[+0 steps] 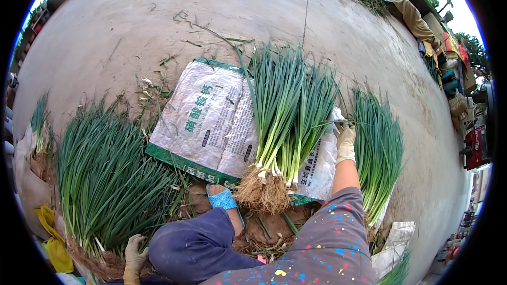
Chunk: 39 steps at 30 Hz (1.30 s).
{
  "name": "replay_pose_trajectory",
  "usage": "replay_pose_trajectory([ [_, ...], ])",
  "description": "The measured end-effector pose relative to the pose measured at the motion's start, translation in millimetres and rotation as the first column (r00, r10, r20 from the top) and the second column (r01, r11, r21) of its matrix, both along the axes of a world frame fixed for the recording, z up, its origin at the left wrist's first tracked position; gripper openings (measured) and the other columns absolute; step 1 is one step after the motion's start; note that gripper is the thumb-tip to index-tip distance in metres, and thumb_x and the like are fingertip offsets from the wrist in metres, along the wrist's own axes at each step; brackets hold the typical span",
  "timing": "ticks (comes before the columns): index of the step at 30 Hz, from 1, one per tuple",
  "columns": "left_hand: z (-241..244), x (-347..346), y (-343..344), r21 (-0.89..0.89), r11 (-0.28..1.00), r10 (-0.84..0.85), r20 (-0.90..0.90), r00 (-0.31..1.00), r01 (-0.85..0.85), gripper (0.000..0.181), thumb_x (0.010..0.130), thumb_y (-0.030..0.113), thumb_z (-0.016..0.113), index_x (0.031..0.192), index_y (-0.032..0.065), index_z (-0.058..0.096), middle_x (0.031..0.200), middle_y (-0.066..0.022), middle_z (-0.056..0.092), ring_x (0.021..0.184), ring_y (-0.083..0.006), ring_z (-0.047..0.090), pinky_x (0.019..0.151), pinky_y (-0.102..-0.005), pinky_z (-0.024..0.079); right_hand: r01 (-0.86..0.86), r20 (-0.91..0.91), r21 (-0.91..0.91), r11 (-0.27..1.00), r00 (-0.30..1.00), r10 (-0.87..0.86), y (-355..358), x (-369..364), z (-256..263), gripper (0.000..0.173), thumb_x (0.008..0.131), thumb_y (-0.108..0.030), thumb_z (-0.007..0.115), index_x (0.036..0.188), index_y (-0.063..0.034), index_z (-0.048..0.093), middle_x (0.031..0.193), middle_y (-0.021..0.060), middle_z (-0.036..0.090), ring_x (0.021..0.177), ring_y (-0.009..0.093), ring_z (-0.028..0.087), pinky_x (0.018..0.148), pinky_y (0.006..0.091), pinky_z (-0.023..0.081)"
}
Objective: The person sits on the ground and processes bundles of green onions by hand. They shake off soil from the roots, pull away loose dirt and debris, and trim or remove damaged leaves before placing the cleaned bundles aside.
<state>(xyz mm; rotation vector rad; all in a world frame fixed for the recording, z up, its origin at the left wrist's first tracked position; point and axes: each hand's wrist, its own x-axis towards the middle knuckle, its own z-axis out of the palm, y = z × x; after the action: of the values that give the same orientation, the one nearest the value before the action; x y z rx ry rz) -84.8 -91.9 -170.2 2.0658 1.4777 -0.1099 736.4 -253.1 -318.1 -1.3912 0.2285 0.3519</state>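
My right hand (345,136), in a pale work glove, reaches out at the right edge of a bunch of green onions (277,114); its fingers are bent by a thin green leaf, and whether they grip it is unclear. That bunch lies on a white woven sack (214,114) with green borders, its roots towards me. My left hand (135,255), also gloved, is low at the left beside my knee, near the roots of a large heap of green onions (111,174). Nothing shows between its spread thumb and fingers. Another pile of green onions (378,150) lies right of my right forearm.
Loose leaves and soil litter the concrete floor (138,19). A yellow cloth (53,237) lies at the lower left, and a white sack (392,249) at the lower right. A smaller bunch of green onions (39,122) is at the far left. Piled goods line the right edge.
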Motion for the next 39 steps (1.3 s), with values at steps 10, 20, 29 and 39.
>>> replay_pose_trajectory([
  [10, -3.1, 26.8, 15.8, -0.01, 1.0, -0.023, -0.03, 0.999, 0.022, 0.042, 0.068, 0.009, 0.074, 0.108, 0.0076, 0.06, 0.118, -0.0141, 0.058, 0.098, -0.0315, 0.059, 0.083, -0.0387, 0.049, -0.085, 0.035, 0.096, 0.992, 0.996, 0.082, 8.3, 3.5, -18.6, 0.02, 0.094, -0.023, 0.058, 0.108, -0.0099, 0.054, 0.086, 0.005, 0.064, 0.081, 0.021, 0.064, 0.069, 0.0383, 0.05],
  [20, -8.5, 40.0, 24.4, -0.06, 0.997, -0.047, -0.026, 0.999, 0.046, 0.041, 0.071, 0.015, 0.075, 0.109, 0.0083, 0.061, 0.118, -0.0144, 0.058, 0.101, -0.0326, 0.059, 0.086, -0.0391, 0.049, -0.054, 0.143, -0.939, 0.34, 0.838, 0.527, 58.2, -61.8, -51.2, 0.025, 0.069, -0.024, 0.077, 0.086, -0.0101, 0.065, 0.085, 0.0096, 0.068, 0.083, 0.028, 0.065, 0.074, 0.0377, 0.05],
  [29, -14.6, 45.1, 21.6, -0.17, 0.985, 0.049, 0.024, 0.999, -0.044, 0.04, 0.073, 0.018, 0.072, 0.111, 0.0106, 0.061, 0.119, -0.0143, 0.058, 0.104, -0.0311, 0.059, 0.085, -0.0366, 0.049, -0.034, 0.092, -0.974, 0.223, 0.844, 0.529, 71.6, -64.8, -50.2, 0.028, 0.072, -0.028, 0.074, 0.094, -0.013, 0.068, 0.104, 0.0092, 0.066, 0.096, 0.029, 0.064, 0.082, 0.0399, 0.051],
  [39, -23.1, 36.6, 23.1, -0.212, 0.976, 0.063, 0.017, 0.998, -0.059, 0.041, 0.072, 0.019, 0.072, 0.111, 0.009, 0.062, 0.12, -0.0147, 0.058, 0.109, -0.0319, 0.057, 0.091, -0.0378, 0.047, -0.03, 0.199, -0.831, 0.556, 0.917, 0.347, 42.0, -31.1, -101.5, 0.018, 0.082, -0.019, 0.067, 0.091, -0.0049, 0.062, 0.073, 0.0092, 0.063, 0.058, 0.02, 0.061, 0.055, 0.0335, 0.049],
])
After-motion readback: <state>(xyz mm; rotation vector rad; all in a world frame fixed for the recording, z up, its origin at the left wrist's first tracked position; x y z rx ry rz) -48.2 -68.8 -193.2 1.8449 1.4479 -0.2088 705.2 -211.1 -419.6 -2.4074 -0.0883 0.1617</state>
